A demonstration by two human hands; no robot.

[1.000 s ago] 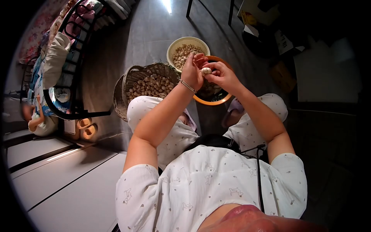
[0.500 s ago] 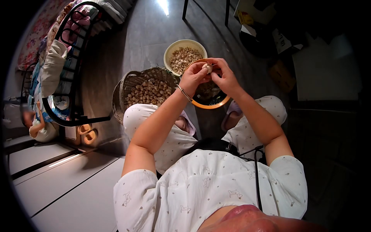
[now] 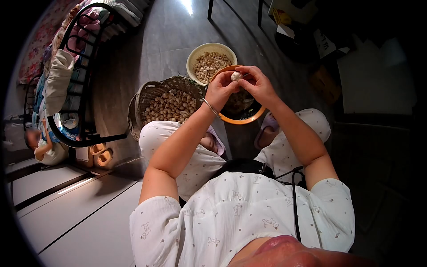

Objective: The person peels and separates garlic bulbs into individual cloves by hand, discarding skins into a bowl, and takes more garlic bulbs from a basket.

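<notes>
A whitish garlic bulb (image 3: pixel 236 76) is pinched between the fingertips of both my hands. My left hand (image 3: pixel 219 91) grips it from the left, and my right hand (image 3: pixel 259 88) closes on it from the right, thumb against its side. Right below them stands an orange-rimmed basin (image 3: pixel 244 121) with a dark inside and some pale scraps, partly covered by my hands. Left of it, a wicker basket (image 3: pixel 143 95) is filled with whole garlic bulbs (image 3: pixel 170 107). Behind, a cream bowl (image 3: pixel 190 66) holds many loose garlic cloves (image 3: pixel 211 66).
My knees flank the basin. A black metal bed frame (image 3: pixel 84 141) with bedding stands at the left, near tan slippers (image 3: pixel 105 157) and another person (image 3: pixel 50 149). Thin dark legs (image 3: pixel 210 10) of furniture rise at the back. Boxes (image 3: pixel 327 44) lie in shadow at right.
The garlic bulb has turned and shifted slightly left in my fingers, showing more of its white surface. Both hands stay over the basin.
</notes>
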